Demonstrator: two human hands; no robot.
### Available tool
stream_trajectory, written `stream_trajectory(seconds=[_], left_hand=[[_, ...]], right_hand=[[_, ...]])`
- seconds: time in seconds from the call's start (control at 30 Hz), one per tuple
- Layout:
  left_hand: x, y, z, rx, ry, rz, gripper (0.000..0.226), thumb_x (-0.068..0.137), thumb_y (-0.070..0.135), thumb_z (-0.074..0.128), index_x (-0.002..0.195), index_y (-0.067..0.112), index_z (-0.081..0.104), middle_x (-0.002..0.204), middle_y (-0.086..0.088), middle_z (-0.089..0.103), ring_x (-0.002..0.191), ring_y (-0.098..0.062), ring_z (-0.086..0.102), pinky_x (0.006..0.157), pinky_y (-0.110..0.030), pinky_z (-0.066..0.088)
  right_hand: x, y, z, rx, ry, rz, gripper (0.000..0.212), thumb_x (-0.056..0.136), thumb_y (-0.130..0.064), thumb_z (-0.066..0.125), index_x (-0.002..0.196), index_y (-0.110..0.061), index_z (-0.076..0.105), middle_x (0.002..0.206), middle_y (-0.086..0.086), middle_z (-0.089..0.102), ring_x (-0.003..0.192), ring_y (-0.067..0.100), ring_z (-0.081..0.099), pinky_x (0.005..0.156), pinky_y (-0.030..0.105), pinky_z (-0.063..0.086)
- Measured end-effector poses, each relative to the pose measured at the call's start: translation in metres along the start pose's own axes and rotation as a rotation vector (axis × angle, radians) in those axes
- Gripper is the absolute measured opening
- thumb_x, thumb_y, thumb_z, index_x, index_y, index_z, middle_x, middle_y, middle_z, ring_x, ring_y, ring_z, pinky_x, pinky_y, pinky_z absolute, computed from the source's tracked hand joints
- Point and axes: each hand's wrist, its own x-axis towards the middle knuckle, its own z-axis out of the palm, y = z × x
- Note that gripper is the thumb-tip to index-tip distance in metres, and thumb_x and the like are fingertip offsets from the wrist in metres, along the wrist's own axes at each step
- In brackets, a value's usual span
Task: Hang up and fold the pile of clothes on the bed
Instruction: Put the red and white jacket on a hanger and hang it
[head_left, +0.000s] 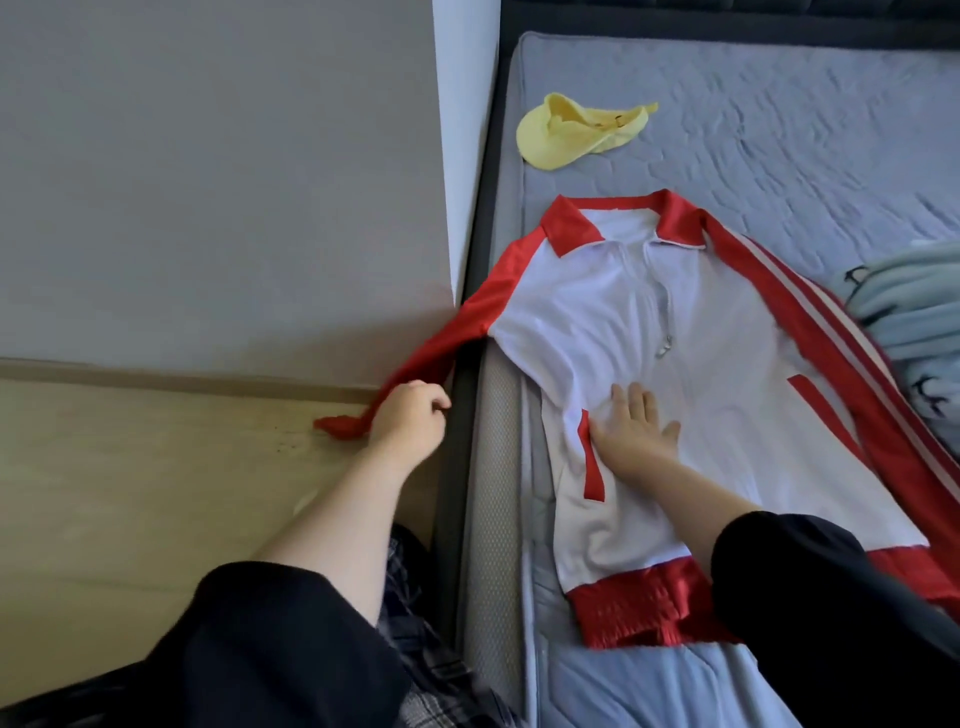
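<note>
**Desk:** What have your hands got?

**Operator:** My left hand (410, 415), left of centre, is curled round the red sleeve (467, 332) near its cuff, just off the bed's edge and above the wooden floor (130, 467). The cuff bunches out past my knuckles. My right hand (631, 431) lies flat with the fingers straight. It's pressing the white front of the track jacket (727, 364) and gripping nothing.

**Desk:** And the jacket?

**Operator:** It's spread face up on the grey-blue mattress (779, 130), centre right of the frame. The red collar (571, 228) points to the top and the red hem band (639, 613) to the bottom. The zip pull (665, 345) sits mid-chest. The striped sleeve (810, 312) runs down the right side.

**Desk:** How will it handle?

**Operator:** I'd call it light and limp. The red cloth looks shiny, so I expect it to slide on itself and shed a crease. That's why a flat palm makes a good anchor. I'd carry this sleeve by the cuff end across the chest. For the body I'd pinch at the shoulder seam and the hem band, where the cloth looks thicker. The zip is likely the one stiff line, so I'd fold beside it, not across it.

**Desk:** Anything nearby?

**Operator:** There's a yellow cap (571, 132) at upper centre, well apart from the collar. A stack of pale blue clothes (914, 312) sits at the right edge, right against the striped sleeve. Whether they touch, I can't tell.
</note>
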Motion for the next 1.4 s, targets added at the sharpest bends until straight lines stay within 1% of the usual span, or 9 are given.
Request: stream_trajectory(seconds=[0.3, 0.53, 0.67, 0.8, 0.9, 1.07, 1.17, 1.3, 1.4], left_hand=[[-0.018, 0.104, 0.056, -0.083, -0.524, 0.011, 0.026, 0.09, 0.025, 0.043, 0.076, 0.009, 0.059, 0.073, -0.01, 0.069, 0.059, -0.024, 0.068, 0.057, -0.031, 0.054], [-0.048, 0.112, 0.07, -0.142, -0.637, -0.037, 0.019, 0.084, 0.027, 0.056, 0.071, 0.014, 0.054, 0.068, -0.004, 0.061, 0.06, -0.019, 0.059, 0.057, -0.027, 0.048], [-0.062, 0.114, 0.07, -0.218, -0.513, -0.167, 0.021, 0.089, 0.022, 0.053, 0.073, 0.01, 0.057, 0.078, -0.008, 0.061, 0.076, -0.027, 0.058, 0.066, -0.03, 0.043], [-0.056, 0.113, 0.05, -0.549, -0.121, -0.554, 0.034, 0.097, 0.021, 0.041, 0.113, -0.003, 0.059, 0.117, -0.023, 0.06, 0.105, -0.035, 0.058, 0.071, -0.031, 0.042], [-0.071, 0.115, 0.036, -1.045, -0.392, -0.779, 0.028, 0.097, 0.01, 0.041, 0.113, 0.0, 0.061, 0.095, -0.015, 0.07, 0.082, -0.029, 0.069, 0.059, -0.03, 0.056], [-0.099, 0.13, 0.038, -0.708, -0.765, -0.631, 0.04, 0.094, 0.041, 0.051, 0.112, 0.006, 0.063, 0.106, -0.013, 0.069, 0.098, -0.029, 0.066, 0.089, -0.037, 0.053], [-0.105, 0.132, 0.04, -0.963, -0.908, -0.639, 0.021, 0.097, 0.022, 0.053, 0.107, 0.005, 0.061, 0.09, -0.011, 0.069, 0.076, -0.02, 0.067, 0.068, -0.029, 0.055], [-0.095, 0.122, 0.028, -1.212, -1.012, -0.617, 0.021, 0.094, -0.002, 0.043, 0.091, 0.003, 0.063, 0.068, -0.006, 0.068, 0.055, -0.01, 0.065, 0.05, -0.019, 0.054], [-0.096, 0.11, 0.025, -0.754, -1.182, -0.562, 0.026, 0.092, -0.004, 0.044, 0.077, 0.002, 0.064, 0.057, -0.005, 0.063, 0.044, -0.007, 0.057, 0.041, -0.014, 0.046]], right_hand=[[-0.044, 0.03, -0.026, 0.128, -0.094, -0.179, 0.067, 0.097, -0.036, 0.047, 0.152, -0.017, 0.016, 0.161, 0.002, 0.009, 0.147, 0.015, 0.007, 0.119, 0.036, 0.008], [-0.119, 0.072, -0.043, 0.206, -0.22, -0.371, 0.08, 0.087, -0.045, 0.063, 0.151, -0.019, 0.022, 0.16, 0.002, 0.014, 0.146, 0.011, 0.012, 0.113, 0.018, 0.007], [-0.149, 0.091, -0.039, -0.08, -0.233, -0.517, 0.111, 0.065, -0.056, 0.072, 0.152, -0.031, 0.008, 0.159, -0.006, -0.002, 0.146, 0.01, -0.002, 0.118, 0.031, 0.007], [-0.157, 0.096, -0.04, -0.067, 0.104, -0.61, 0.058, 0.064, -0.006, 0.064, 0.122, -0.006, 0.059, 0.134, 0.017, 0.052, 0.122, 0.036, 0.048, 0.105, 0.04, 0.037], [-0.158, 0.096, -0.037, 0.022, 0.263, -0.594, 0.038, 0.058, -0.007, 0.057, 0.095, -0.002, 0.068, 0.093, 0.013, 0.068, 0.089, 0.037, 0.062, 0.086, 0.041, 0.047], [-0.162, 0.113, -0.02, -0.168, 0.002, -0.561, 0.063, 0.079, -0.033, 0.064, 0.138, -0.018, 0.048, 0.142, 0.001, 0.046, 0.132, 0.02, 0.04, 0.112, 0.032, 0.02], [-0.16, 0.111, -0.016, -0.002, 0.067, -0.487, 0.041, 0.082, -0.008, 0.056, 0.123, -0.012, 0.062, 0.129, 0.006, 0.06, 0.125, 0.024, 0.05, 0.113, 0.027, 0.015], [-0.159, 0.109, -0.038, 0.349, 0.442, -0.229, 0.023, 0.073, 0.003, 0.054, 0.086, -0.008, 0.069, 0.074, 0.0, 0.064, 0.075, 0.031, 0.064, 0.063, 0.026, 0.033], [-0.158, 0.113, -0.048, 0.146, 0.248, -0.333, 0.026, 0.077, -0.002, 0.05, 0.092, -0.01, 0.07, 0.086, 0.005, 0.069, 0.085, 0.029, 0.063, 0.069, 0.03, 0.04]])
